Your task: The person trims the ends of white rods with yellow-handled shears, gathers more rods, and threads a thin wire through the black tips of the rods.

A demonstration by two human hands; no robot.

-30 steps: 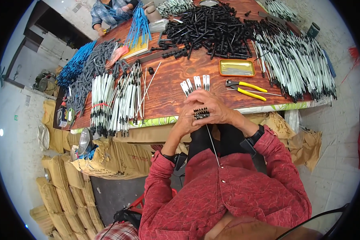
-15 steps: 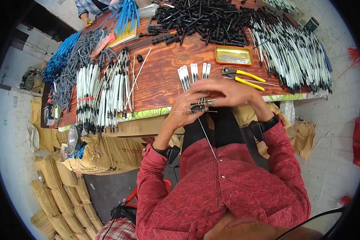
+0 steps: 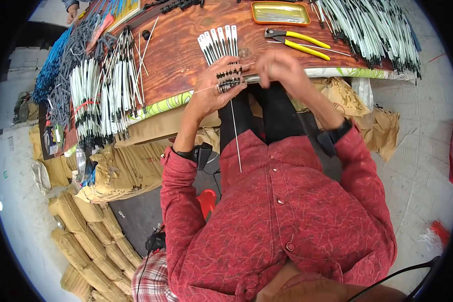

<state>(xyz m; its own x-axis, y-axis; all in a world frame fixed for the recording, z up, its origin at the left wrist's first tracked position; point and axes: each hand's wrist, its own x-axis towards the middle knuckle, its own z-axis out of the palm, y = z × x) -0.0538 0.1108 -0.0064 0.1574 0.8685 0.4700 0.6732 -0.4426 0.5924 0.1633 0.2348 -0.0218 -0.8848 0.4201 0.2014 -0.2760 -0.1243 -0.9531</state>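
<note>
My left hand (image 3: 214,90) is closed around a small bundle of short black pieces (image 3: 230,79) at the near edge of the wooden table (image 3: 181,60). A thin white rod (image 3: 235,132) runs from that bundle down toward my chest. My right hand (image 3: 279,66) is just right of the bundle with its fingers pinched together; what it pinches is too small to tell. A fan of white strips with black tips (image 3: 218,42) lies on the table right behind my hands.
Yellow-handled pliers (image 3: 299,42) and a yellow tray (image 3: 280,12) lie behind my right hand. Piles of white-and-black rods (image 3: 103,95) fill the left side and the far right (image 3: 372,30). Brown sacks (image 3: 110,171) are stacked on the floor to my left.
The view has dropped closer to the table's near edge. My hands, joined around the bundle before, have parted a little, with the right hand moving off to the right.
</note>
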